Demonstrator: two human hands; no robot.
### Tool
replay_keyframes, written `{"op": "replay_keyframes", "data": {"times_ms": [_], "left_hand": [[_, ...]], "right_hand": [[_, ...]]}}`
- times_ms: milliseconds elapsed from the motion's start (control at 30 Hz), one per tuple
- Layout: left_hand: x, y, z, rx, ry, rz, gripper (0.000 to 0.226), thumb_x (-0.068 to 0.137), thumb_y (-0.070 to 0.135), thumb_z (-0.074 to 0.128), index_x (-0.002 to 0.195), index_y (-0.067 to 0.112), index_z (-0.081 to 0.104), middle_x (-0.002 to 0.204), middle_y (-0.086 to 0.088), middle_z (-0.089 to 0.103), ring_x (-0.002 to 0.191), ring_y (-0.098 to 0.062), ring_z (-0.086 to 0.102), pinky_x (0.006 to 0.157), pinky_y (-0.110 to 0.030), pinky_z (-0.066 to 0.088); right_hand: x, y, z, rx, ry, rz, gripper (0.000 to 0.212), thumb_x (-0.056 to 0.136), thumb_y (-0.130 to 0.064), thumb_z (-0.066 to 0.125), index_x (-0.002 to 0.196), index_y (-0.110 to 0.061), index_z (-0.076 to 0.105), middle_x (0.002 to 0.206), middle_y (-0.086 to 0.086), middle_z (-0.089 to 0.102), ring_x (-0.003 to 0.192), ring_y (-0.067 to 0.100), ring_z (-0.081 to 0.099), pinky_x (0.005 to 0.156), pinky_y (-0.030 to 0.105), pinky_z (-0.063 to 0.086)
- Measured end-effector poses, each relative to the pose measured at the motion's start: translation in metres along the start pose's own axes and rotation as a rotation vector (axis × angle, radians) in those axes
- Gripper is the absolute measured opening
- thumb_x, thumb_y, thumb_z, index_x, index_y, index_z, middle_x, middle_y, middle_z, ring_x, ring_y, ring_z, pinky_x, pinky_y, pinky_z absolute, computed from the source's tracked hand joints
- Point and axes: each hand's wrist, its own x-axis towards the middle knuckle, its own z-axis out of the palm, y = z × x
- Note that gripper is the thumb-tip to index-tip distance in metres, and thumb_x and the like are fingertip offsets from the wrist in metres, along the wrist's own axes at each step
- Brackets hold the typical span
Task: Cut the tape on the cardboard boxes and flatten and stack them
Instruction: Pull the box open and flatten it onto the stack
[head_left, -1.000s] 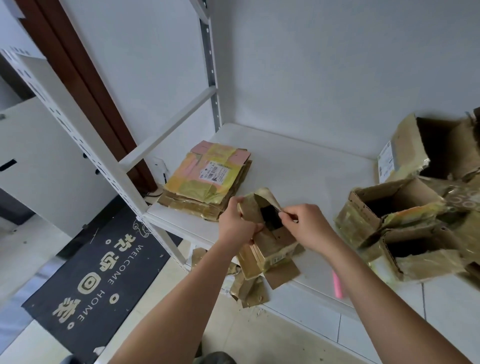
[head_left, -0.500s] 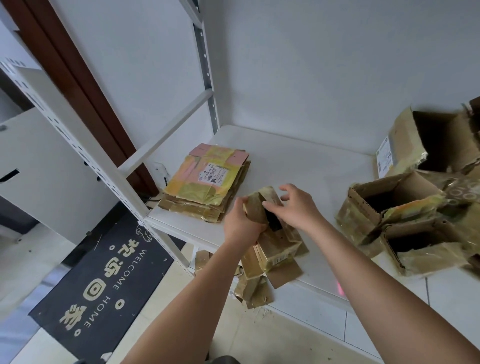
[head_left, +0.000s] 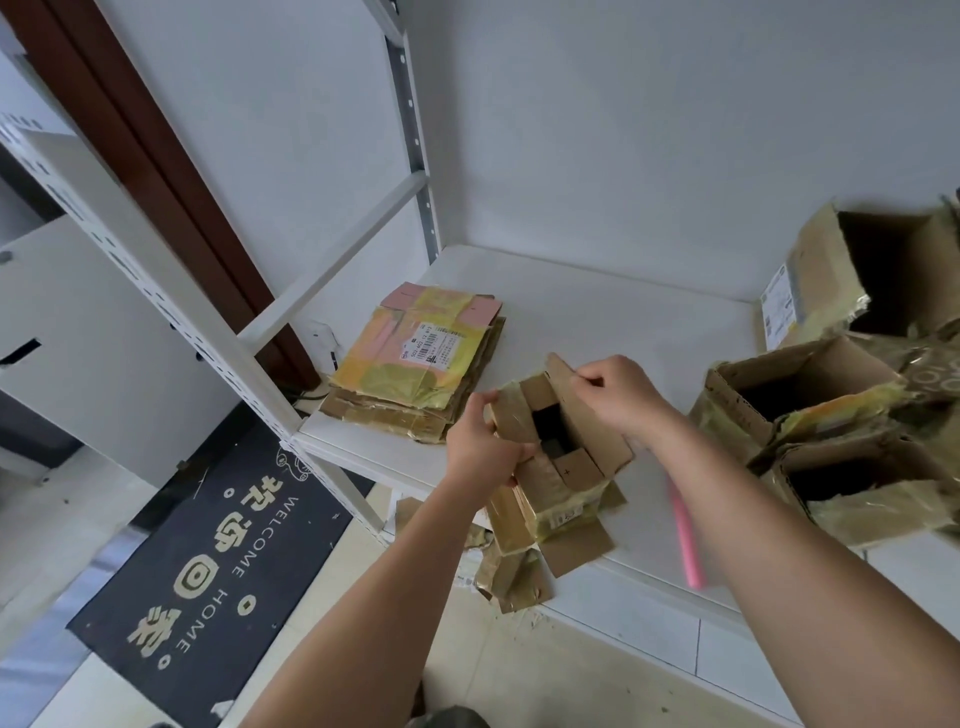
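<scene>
A small cardboard box (head_left: 566, 483) wrapped in yellowish tape stands at the front edge of the white shelf (head_left: 623, 322), its top open and dark inside. My left hand (head_left: 480, 452) grips its left top flap. My right hand (head_left: 621, 395) pinches the right top flap, which stands up. A stack of flattened boxes (head_left: 415, 364) with a white label lies to the left on the shelf. Three opened boxes (head_left: 810, 405) are piled at the right. A pink cutter (head_left: 685, 540) lies on the shelf under my right forearm.
White metal shelf posts (head_left: 171, 291) rise at the left. A dark doormat (head_left: 208, 561) lies on the tiled floor below. Cardboard scraps (head_left: 514, 577) hang under the shelf's front edge. The back wall is close behind the shelf.
My hands have pulled the box's top flaps apart, so the opening is wider. My right hand shifted from over the opening to the right flap.
</scene>
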Motion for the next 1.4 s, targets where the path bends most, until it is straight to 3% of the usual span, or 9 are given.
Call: {"op": "replay_keyframes", "data": {"times_ms": [133, 233, 333, 567, 733, 867, 1000, 1267, 1400], "left_hand": [[-0.001, 0.002, 0.001, -0.017, -0.005, -0.004, 0.073, 0.073, -0.002, 0.079, 0.13, 0.032, 0.047, 0.094, 0.003, 0.064, 0.077, -0.02, 0.069, 0.055, -0.04, 0.061], [-0.002, 0.002, 0.0, -0.03, -0.013, -0.001, 0.074, 0.074, -0.001, 0.079, 0.131, 0.032, 0.046, 0.097, 0.003, 0.064, 0.078, -0.02, 0.069, 0.052, -0.035, 0.06], [-0.004, 0.001, -0.001, -0.059, -0.022, 0.001, 0.074, 0.075, 0.0, 0.08, 0.132, 0.033, 0.047, 0.097, 0.006, 0.064, 0.079, -0.018, 0.07, 0.048, -0.028, 0.056], [-0.002, 0.001, 0.001, -0.057, 0.015, 0.014, 0.078, 0.069, -0.003, 0.083, 0.132, 0.03, 0.05, 0.107, -0.002, 0.063, 0.084, -0.024, 0.069, 0.045, -0.027, 0.054], [0.002, 0.007, 0.01, 0.075, 0.053, 0.002, 0.086, 0.072, 0.009, 0.084, 0.144, 0.028, 0.04, 0.108, -0.002, 0.06, 0.085, -0.023, 0.068, 0.054, -0.036, 0.06], [-0.001, 0.012, 0.025, 0.441, 0.137, 0.068, 0.085, 0.065, 0.047, 0.085, 0.132, 0.024, 0.038, 0.11, 0.001, 0.063, 0.097, -0.023, 0.064, 0.069, -0.035, 0.054], [-0.001, 0.012, 0.028, 0.515, 0.147, 0.054, 0.093, 0.07, 0.04, 0.082, 0.145, 0.022, 0.029, 0.109, 0.001, 0.062, 0.1, -0.025, 0.062, 0.074, -0.035, 0.05], [-0.008, 0.012, 0.01, 0.147, -0.023, 0.013, 0.094, 0.077, 0.017, 0.078, 0.153, 0.031, 0.025, 0.118, -0.006, 0.059, 0.09, -0.021, 0.066, 0.06, -0.031, 0.059], [-0.01, 0.012, -0.008, -0.12, -0.163, -0.061, 0.083, 0.084, 0.002, 0.069, 0.152, 0.029, 0.029, 0.108, -0.009, 0.066, 0.077, -0.022, 0.07, 0.06, -0.033, 0.059]], "right_hand": [[-0.008, 0.02, 0.001, 0.066, 0.068, 0.049, 0.034, 0.098, -0.015, 0.054, 0.065, -0.013, 0.05, 0.06, -0.001, 0.046, 0.057, 0.016, 0.043, 0.06, 0.03, 0.031], [-0.016, 0.019, 0.014, 0.009, 0.239, 0.004, 0.026, 0.093, -0.012, 0.064, 0.119, -0.008, 0.061, 0.11, 0.003, 0.056, 0.1, 0.02, 0.053, 0.087, 0.026, 0.04], [-0.034, 0.021, 0.018, -0.228, 0.365, -0.153, 0.024, 0.09, -0.011, 0.067, 0.114, -0.007, 0.068, 0.11, 0.008, 0.056, 0.106, 0.026, 0.047, 0.083, 0.026, 0.04], [-0.082, 0.034, 0.031, -0.007, -0.047, -0.016, 0.058, 0.101, -0.03, 0.052, 0.152, -0.013, 0.031, 0.155, 0.002, 0.037, 0.142, 0.016, 0.036, 0.11, 0.018, 0.025], [-0.08, 0.038, 0.032, 0.0, -0.034, 0.072, 0.058, 0.102, -0.036, 0.049, 0.154, -0.02, 0.029, 0.153, -0.003, 0.04, 0.141, 0.013, 0.037, 0.071, -0.016, -0.012], [-0.078, 0.042, 0.032, 0.002, -0.045, 0.078, 0.059, 0.101, -0.037, 0.051, 0.153, -0.02, 0.031, 0.153, -0.004, 0.041, 0.14, 0.013, 0.039, 0.069, -0.017, -0.009], [-0.078, 0.043, 0.031, -0.007, -0.055, 0.08, 0.058, 0.101, -0.037, 0.051, 0.153, -0.021, 0.032, 0.151, -0.005, 0.044, 0.138, 0.013, 0.042, 0.068, -0.017, -0.002], [-0.079, 0.033, 0.028, 0.086, -0.123, 0.08, 0.06, 0.1, -0.031, 0.054, 0.154, -0.019, 0.029, 0.143, 0.005, 0.054, 0.131, 0.021, 0.05, 0.108, 0.034, 0.04], [-0.08, 0.034, 0.025, 0.041, -0.113, 0.068, 0.06, 0.1, -0.035, 0.053, 0.153, -0.02, 0.031, 0.146, 0.002, 0.051, 0.134, 0.018, 0.047, 0.084, -0.005, 0.025]]}}
